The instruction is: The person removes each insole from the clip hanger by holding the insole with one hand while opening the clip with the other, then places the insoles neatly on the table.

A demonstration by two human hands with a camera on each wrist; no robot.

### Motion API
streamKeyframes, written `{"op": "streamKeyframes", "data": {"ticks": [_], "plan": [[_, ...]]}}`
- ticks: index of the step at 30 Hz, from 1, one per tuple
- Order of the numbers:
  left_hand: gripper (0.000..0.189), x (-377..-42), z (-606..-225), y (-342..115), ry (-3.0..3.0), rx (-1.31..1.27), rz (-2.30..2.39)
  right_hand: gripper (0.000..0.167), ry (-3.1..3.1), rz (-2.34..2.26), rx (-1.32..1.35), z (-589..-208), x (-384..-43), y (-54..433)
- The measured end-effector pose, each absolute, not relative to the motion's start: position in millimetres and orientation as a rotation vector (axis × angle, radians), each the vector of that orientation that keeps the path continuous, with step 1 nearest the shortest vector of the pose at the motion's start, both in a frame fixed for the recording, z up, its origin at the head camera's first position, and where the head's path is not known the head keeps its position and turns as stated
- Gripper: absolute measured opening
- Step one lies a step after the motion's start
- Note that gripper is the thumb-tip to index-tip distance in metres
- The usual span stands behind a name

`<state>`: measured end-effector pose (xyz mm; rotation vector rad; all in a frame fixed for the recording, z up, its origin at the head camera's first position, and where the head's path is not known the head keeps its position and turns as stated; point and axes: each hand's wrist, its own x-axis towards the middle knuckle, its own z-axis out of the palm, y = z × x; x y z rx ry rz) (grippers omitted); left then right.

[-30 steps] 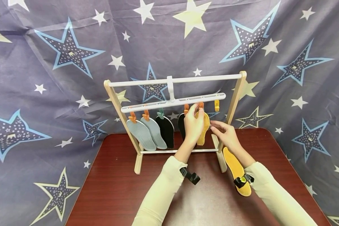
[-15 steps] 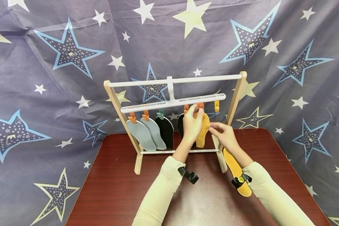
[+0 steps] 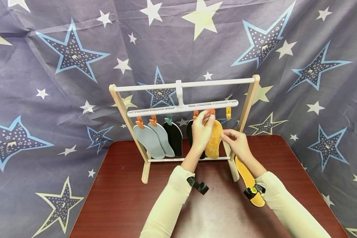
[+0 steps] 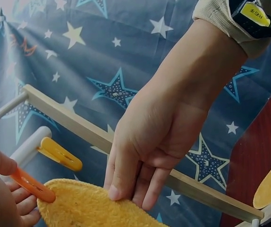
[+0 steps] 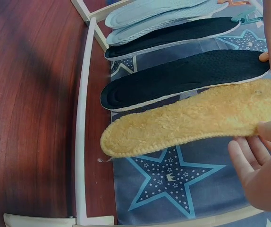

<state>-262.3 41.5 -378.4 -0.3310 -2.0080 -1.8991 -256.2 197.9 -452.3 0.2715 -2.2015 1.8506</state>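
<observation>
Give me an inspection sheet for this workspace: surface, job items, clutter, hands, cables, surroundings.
Surface: red-brown tabletop, bearing a wooden rack.
Job items: two grey insoles and two black insoles hang from a white clip hanger; fuzzy yellow insole between the hands; second yellow insole on the tabletop; yellow clip holding nothing.
Clutter: nothing seen.
Hands: left hand pinches an orange clip at the fuzzy yellow insole's top; right hand pinches that insole's edge.
Cables: nothing seen.
Surroundings: star-print fabric behind the tabletop.

Pale glare on red tabletop (image 3: 214, 215)
</observation>
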Motion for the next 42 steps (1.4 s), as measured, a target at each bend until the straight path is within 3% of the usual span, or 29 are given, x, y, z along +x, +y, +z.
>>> {"op": "streamKeyframes", "data": {"ticks": [42], "plan": [[0.028, -264.8, -384.4, 43.6, -1.937, -0.318, -1.954, 0.03, -2.122, 2.058, 0.258, -448.8, -247.6, 204.1]]}}
